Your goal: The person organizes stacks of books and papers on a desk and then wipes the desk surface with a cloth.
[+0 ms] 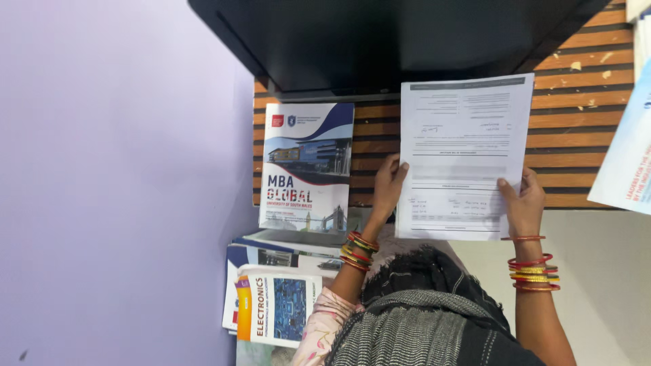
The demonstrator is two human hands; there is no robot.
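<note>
A white printed sheet (pixel 461 156) is held up in front of me, one hand on each lower side edge. My left hand (pixel 386 186) grips its left edge, fingers curled onto the paper. My right hand (pixel 522 203) pinches the lower right corner, thumb on the front. Both wrists carry red and gold bangles. The sheet bears printed lines and some handwriting. A grey and black scarf (pixel 420 312) lies over my chest below the sheet.
A blue and white brochure (pixel 305 169) leans left of my left hand, above stacked booklets and an orange and blue book (pixel 274 312). A black panel (pixel 393 41) hangs above. Behind are brown wooden slats (pixel 576 102), a lilac wall (pixel 115 183) and a leaflet (pixel 627 163).
</note>
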